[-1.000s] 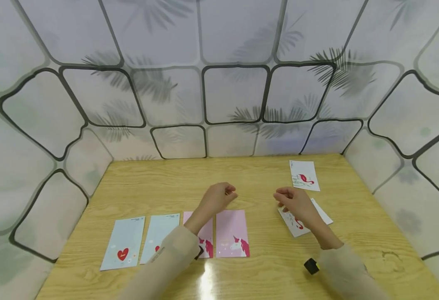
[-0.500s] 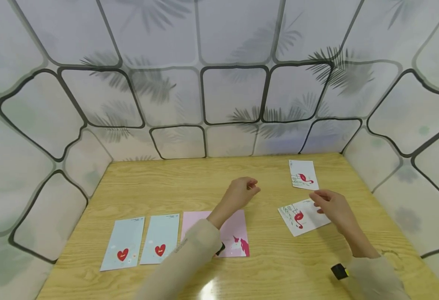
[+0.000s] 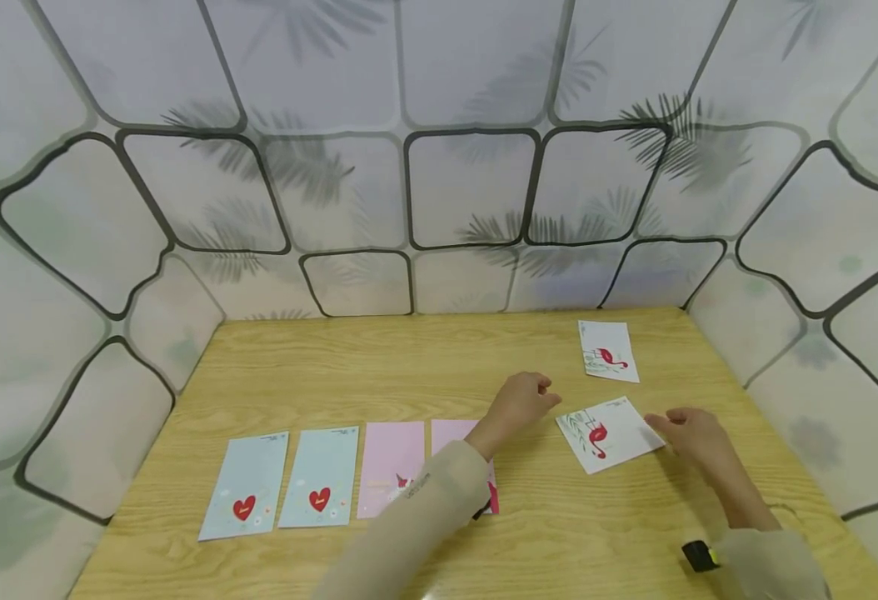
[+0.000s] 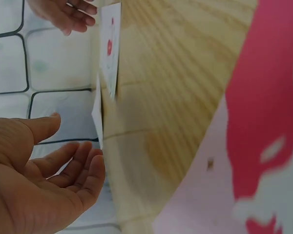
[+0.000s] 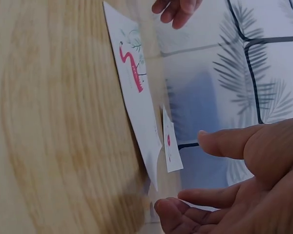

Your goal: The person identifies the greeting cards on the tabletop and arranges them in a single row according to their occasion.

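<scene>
My left hand [image 3: 520,406] hovers with loosely bent fingers, left of a white card with a red flamingo [image 3: 615,442]. That card lies turned at an angle on the table. At its right corner is my right hand [image 3: 697,442], fingertips close to the edge. In the right wrist view, thumb and fingers of the right hand [image 5: 254,180] are spread apart beside the flamingo card [image 5: 136,107], with nothing between them. The left wrist view shows the left hand [image 4: 53,180] with its thumb apart from the fingers. A second flamingo card [image 3: 609,350] lies farther back.
Two light blue heart cards [image 3: 244,483] [image 3: 319,475] and two pink unicorn cards [image 3: 394,458] [image 3: 450,433] lie in a row at left; my left forearm covers part of the pink ones. A patterned wall [image 3: 461,192] borders the wooden table [image 3: 334,367].
My left hand has moved right, toward the angled flamingo card. My right hand has come off that card's top and shifted right and nearer to me, to its right corner.
</scene>
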A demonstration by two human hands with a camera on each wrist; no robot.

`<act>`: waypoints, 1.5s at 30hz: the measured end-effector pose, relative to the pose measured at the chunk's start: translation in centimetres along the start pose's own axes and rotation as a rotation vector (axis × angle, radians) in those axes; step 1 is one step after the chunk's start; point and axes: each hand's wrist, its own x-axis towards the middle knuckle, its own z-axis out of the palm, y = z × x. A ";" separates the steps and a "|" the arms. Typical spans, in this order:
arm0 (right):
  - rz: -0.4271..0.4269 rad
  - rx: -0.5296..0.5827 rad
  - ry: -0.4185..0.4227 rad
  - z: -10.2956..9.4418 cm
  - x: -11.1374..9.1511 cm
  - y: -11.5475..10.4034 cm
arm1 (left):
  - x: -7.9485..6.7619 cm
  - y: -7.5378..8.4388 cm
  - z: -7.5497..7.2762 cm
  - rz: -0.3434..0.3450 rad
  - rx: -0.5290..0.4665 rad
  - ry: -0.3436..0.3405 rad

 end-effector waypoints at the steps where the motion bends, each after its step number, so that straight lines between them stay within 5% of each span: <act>1: 0.007 -0.019 -0.005 0.0 0.1 0.1 | 0.1 0.1 0.4 -0.003 0.021 -0.005; 8: 0.031 -0.095 -0.010 0.8 0.9 0.5 | 0.8 1.0 2.5 -0.015 0.187 -0.017; 15: -0.048 -0.207 0.009 1.5 1.3 0.0 | 1.0 1.9 3.6 -0.016 0.329 -0.006; 24: -0.054 -0.219 0.025 2.4 1.5 -0.3 | 1.3 2.7 5.1 -0.059 0.548 -0.017; 32: -0.013 -0.248 0.011 2.3 1.1 -1.3 | 1.3 2.9 5.5 -0.076 0.462 0.008; 45: 0.000 -0.134 0.026 2.9 1.8 -0.2 | 1.7 2.5 5.2 -0.119 0.394 -0.022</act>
